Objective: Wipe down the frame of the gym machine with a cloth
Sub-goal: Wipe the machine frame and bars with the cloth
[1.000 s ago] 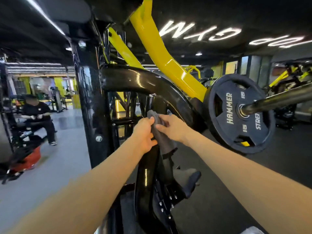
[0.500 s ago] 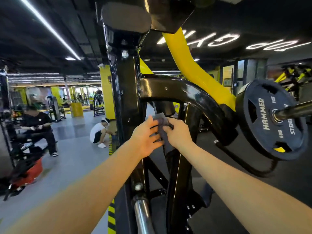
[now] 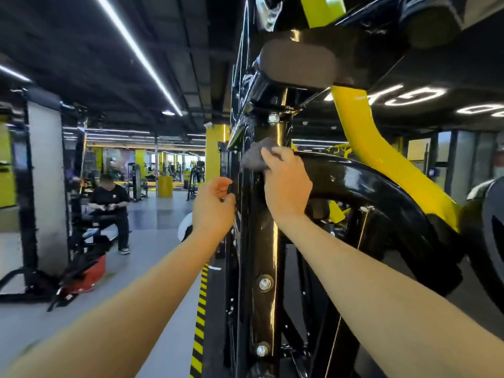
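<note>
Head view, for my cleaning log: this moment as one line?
stage: wiping | right hand: presses grey cloth on glossy black upright post | left hand: loosely curled, off cloth

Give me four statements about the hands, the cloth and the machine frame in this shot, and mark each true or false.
1. The right hand presses the grey cloth against the black upright post. True.
2. The left hand also holds the cloth. False: it is off the cloth, fingers loosely curled beside the post.
3. The cloth sits below both bolts on the post. False: it is above them.
4. A yellow arm of the machine runs to the right of the post. True.
</note>
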Demonstrator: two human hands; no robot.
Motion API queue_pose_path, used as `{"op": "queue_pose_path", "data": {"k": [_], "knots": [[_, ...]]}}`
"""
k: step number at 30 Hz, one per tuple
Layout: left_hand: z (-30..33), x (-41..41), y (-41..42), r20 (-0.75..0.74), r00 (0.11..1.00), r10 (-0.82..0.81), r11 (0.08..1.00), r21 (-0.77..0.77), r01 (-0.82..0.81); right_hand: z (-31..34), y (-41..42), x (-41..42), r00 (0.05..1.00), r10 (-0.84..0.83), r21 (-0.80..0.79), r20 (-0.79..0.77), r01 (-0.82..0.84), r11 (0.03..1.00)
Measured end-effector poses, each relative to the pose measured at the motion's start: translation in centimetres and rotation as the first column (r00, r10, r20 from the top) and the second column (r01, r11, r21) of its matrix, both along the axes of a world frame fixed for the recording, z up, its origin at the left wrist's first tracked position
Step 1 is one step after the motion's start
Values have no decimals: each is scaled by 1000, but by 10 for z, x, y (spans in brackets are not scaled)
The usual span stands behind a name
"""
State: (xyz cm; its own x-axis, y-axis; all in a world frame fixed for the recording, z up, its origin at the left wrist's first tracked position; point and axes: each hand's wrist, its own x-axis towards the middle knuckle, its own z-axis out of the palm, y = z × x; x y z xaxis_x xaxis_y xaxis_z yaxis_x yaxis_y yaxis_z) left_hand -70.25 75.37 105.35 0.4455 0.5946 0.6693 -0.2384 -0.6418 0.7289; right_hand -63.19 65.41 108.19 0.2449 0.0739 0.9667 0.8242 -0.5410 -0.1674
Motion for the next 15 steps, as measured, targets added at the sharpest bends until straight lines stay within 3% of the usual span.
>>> {"op": "queue_pose_path", "data": {"k": [3, 7, 11, 13, 15], "knots": [[0, 10, 7, -19, 999, -50, 998, -28, 49, -16, 5, 11, 989, -96, -177, 117, 116, 977], [-5, 19, 11, -67, 996, -64, 997, 29, 66, 4, 0, 20, 983, -51, -307, 178, 105, 946], [-13, 27, 8, -86, 992, -94, 995, 6, 95, 34, 8, 22, 976, -75, -250, 202, 126, 960], [-17, 30, 4, -79, 992, -95, 995, 20, 97, 20, 11, 23, 967, -56, -207, 250, 110, 972], [-23, 34, 5, -74, 995, -70, 996, 51, 74, -13, 10, 26, 947, -26, -262, 319, 115, 958]]}}
